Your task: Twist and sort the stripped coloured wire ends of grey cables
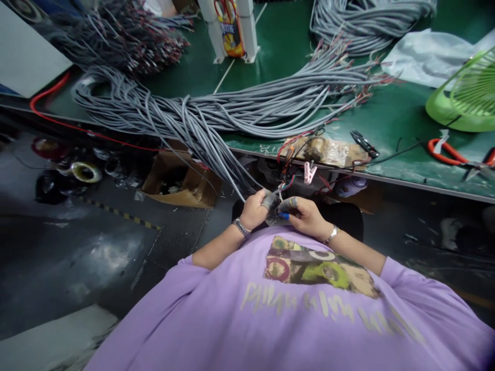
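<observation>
My left hand [255, 208] is closed in a pinch, with worn grey coverings on its fingertips. Grey cables [228, 165] slope down from the bench into that grip. Close beside it, my right hand [307, 219] pinches with thumb and forefinger; a blue band shows on one finger. What lies between those right fingertips is too small and dark to make out. Thin coloured wires [286, 184] stick up just beyond both hands. A large bundle of grey cable [247, 108] spreads across the green bench [266, 62], its stripped red and white ends to the right.
Along the bench edge are a pink clip [309, 173], a wooden board [344, 150], black cutters [364, 144] and orange-handled pliers [444, 154]. A green fan [460, 103] stands right. More cable [367, 20] lies behind. Below, a cardboard box [178, 193] sits left.
</observation>
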`<state>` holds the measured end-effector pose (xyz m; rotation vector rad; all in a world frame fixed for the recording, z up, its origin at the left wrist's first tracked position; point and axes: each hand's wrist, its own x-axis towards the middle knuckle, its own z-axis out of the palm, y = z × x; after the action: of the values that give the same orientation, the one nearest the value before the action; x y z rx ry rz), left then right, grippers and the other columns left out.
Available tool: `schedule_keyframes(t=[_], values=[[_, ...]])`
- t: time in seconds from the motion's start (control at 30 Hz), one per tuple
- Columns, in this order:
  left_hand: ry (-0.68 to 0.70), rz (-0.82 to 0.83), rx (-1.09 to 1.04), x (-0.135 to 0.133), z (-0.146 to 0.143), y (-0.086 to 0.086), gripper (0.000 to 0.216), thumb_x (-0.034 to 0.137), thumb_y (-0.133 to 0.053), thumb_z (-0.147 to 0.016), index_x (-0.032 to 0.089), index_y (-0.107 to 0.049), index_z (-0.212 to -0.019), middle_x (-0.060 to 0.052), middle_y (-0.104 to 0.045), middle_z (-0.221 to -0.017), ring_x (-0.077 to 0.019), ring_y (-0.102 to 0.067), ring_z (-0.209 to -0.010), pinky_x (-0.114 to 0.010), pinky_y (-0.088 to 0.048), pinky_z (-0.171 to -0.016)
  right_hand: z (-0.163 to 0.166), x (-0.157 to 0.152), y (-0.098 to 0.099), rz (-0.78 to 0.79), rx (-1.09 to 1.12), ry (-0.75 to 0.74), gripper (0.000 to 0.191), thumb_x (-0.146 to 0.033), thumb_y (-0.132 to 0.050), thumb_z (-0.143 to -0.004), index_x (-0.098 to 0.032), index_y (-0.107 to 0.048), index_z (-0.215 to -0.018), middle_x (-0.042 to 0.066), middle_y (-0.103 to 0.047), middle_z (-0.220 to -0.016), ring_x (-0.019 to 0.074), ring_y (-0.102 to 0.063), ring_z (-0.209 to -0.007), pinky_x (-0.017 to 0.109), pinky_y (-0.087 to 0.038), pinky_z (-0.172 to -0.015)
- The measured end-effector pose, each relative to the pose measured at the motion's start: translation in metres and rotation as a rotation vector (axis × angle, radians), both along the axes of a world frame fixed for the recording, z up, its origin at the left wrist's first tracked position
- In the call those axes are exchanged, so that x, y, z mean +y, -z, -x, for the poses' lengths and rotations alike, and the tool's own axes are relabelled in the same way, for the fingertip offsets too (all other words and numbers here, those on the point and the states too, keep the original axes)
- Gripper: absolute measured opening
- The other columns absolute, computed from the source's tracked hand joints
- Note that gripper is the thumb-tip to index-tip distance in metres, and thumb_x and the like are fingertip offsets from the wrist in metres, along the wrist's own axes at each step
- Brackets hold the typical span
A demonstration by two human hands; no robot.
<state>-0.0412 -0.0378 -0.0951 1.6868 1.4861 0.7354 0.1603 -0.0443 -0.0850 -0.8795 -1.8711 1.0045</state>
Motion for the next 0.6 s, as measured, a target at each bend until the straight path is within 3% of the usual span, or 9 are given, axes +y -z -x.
schedule_keyframes(t=[0.07, 0.17, 0.23, 0.37, 0.5, 0.6], values=[[-0.075, 0.052, -0.122, 0.004, 0.001, 0.000, 0.026, 0.041, -0.050, -0.093, 0.021, -0.050, -0.076, 0.006, -0.050, -0.053, -0.0086, -0.044, -0.047, -0.021, -0.035, -0.051, -0.001, -0.001, -0.003, -0.084, -0.065, -0.102, 0.011, -0.019, -0.065, -0.083, -0.022, -0.073, -0.090, 0.006, -0.075, -0.086, 0.0180, -0.068, -0.075, 0.032, -0.056, -0.071], [-0.311, 0.082, -0.353, 0.012, 0.003, -0.004, 0.032, 0.049, -0.046, -0.094, 0.021, -0.047, -0.079, 0.010, -0.041, -0.046, -0.0067, -0.035, -0.036, -0.019, -0.026, -0.040, -0.001, -0.006, -0.006, -0.147, -0.115, -0.316, 0.012, -0.017, -0.062, -0.085, -0.021, -0.072, -0.091, 0.005, -0.075, -0.083, 0.0156, -0.068, -0.072, 0.027, -0.055, -0.070], [-0.360, 0.057, -0.448, 0.015, 0.005, -0.006, 0.036, 0.055, -0.048, -0.093, 0.022, -0.046, -0.080, 0.011, -0.040, -0.045, -0.0060, -0.032, -0.034, -0.019, -0.023, -0.037, -0.002, -0.007, -0.006, -0.116, -0.101, -0.245, 0.010, -0.021, -0.062, -0.087, -0.020, -0.071, -0.092, 0.004, -0.074, -0.082, 0.0146, -0.067, -0.069, 0.026, -0.055, -0.067], [-0.127, -0.010, -0.446, 0.003, 0.004, -0.006, 0.043, 0.060, -0.059, -0.087, 0.019, -0.051, -0.078, 0.008, -0.048, -0.049, -0.0055, -0.042, -0.040, -0.018, -0.035, -0.044, -0.007, -0.003, -0.002, 0.079, -0.006, 0.234, 0.027, -0.046, -0.060, -0.092, -0.020, -0.068, -0.097, 0.006, -0.073, -0.085, 0.0173, -0.065, -0.071, 0.030, -0.054, -0.066], [-0.008, -0.087, -0.367, -0.009, 0.002, 0.004, 0.042, 0.058, -0.058, -0.090, 0.017, -0.058, -0.078, 0.004, -0.059, -0.056, -0.0069, -0.051, -0.050, -0.020, -0.043, -0.055, -0.008, 0.003, -0.006, 0.231, 0.036, 0.206, 0.053, -0.065, -0.062, -0.085, -0.019, -0.064, -0.112, 0.008, -0.073, -0.093, 0.0143, -0.055, -0.061, 0.028, -0.046, -0.056], [0.029, -0.136, -0.293, -0.012, 0.003, 0.009, 0.035, 0.051, -0.060, -0.091, 0.017, -0.061, -0.082, 0.002, -0.063, -0.063, -0.0084, -0.055, -0.055, -0.021, -0.044, -0.058, -0.004, 0.003, -0.015, 0.240, -0.064, 0.146, 0.061, -0.062, -0.073, -0.077, -0.017, -0.061, -0.117, 0.005, -0.070, -0.090, 0.0091, -0.041, -0.052, 0.025, -0.036, -0.050]])
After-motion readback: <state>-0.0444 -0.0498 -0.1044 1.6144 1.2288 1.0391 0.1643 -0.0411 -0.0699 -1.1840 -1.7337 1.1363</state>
